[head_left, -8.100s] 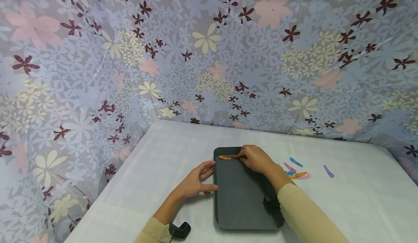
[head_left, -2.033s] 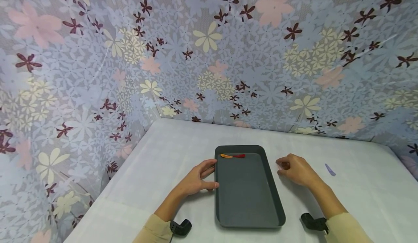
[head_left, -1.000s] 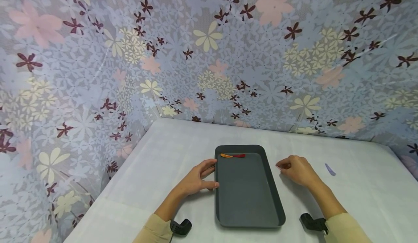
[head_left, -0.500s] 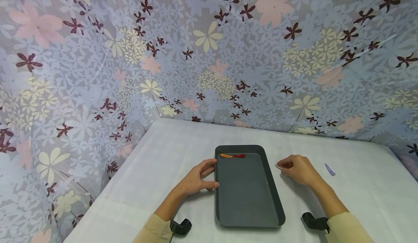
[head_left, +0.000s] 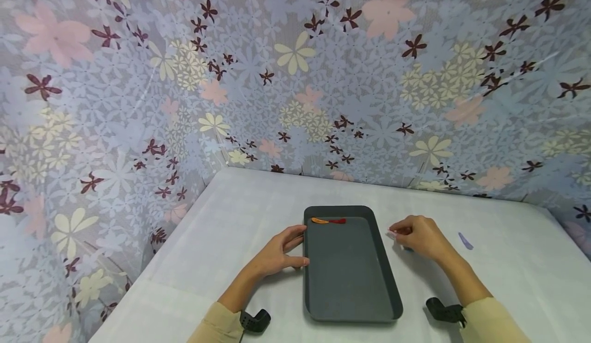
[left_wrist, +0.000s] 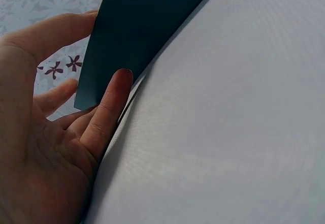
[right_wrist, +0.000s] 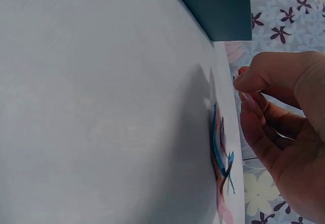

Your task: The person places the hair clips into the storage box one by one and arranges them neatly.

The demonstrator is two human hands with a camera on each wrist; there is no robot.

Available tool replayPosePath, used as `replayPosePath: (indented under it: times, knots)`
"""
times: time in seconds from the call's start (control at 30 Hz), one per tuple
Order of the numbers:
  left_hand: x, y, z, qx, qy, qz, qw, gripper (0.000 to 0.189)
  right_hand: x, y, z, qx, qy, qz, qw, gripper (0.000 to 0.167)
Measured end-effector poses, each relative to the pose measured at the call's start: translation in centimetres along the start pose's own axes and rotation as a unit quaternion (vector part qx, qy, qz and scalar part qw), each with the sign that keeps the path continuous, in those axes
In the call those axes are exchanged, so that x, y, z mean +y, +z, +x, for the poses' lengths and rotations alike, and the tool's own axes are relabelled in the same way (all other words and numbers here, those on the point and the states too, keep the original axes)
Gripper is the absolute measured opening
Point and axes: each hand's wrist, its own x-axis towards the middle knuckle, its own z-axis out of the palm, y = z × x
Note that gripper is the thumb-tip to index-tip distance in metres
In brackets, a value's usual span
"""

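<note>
My left hand (head_left: 279, 256) rests against the left side of a dark grey tray (head_left: 353, 281), its fingers loosely extended. In the left wrist view, thumb and fingertips touch the tray wall (left_wrist: 127, 36). An orange snap hair clip (head_left: 319, 221) and a red hair clip (head_left: 338, 221) lie end to end inside the tray's far edge. Right of the tray, my right hand (head_left: 420, 236) pinches a small pink hair clip (head_left: 391, 233) between thumb and fingers. Below that hand, several clips (right_wrist: 219, 153) lie heaped on the table, mostly hidden in the head view.
A lilac hair clip (head_left: 465, 241) lies alone on the white-covered table (head_left: 258, 199), right of my right hand. Flowered cloth (head_left: 249, 102) hangs behind and to the left of the table. Black wrist cameras sit on both forearms.
Earlier my right hand was inside the tray at the red clip; it has since moved right to the heap. In the last half second it rises slightly with the pink clip. The left hand stays put.
</note>
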Motion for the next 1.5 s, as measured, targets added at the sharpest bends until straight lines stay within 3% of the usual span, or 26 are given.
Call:
replayPosePath:
  times: [0.3, 0.63, 1.13, 1.5]
  knots:
    - [-0.1, 0.1, 0.3, -0.001, 0.001, -0.006, 1.0000, 0.077, -0.5, -0.8, 0.3, 0.006, 0.011, 0.002, 0.9999, 0.025]
    - [-2.7, 0.1, 1.0, 0.009, -0.002, 0.013, 0.9999, 0.083, -1.0, -0.7, 0.4, -0.001, 0.018, 0.020, 0.9996, 0.022]
    - [-2.9, 0.0, 1.1, 0.010, 0.001, 0.015, 0.9998, 0.084, -2.1, -1.2, 0.9, 0.027, -0.025, -0.014, 0.9992, 0.022]
    - [0.0, 0.1, 0.2, -0.001, 0.003, 0.001, 1.0000, 0.077, -2.9, -1.1, 1.6, 0.010, -0.076, -0.009, 0.9970, 0.022]
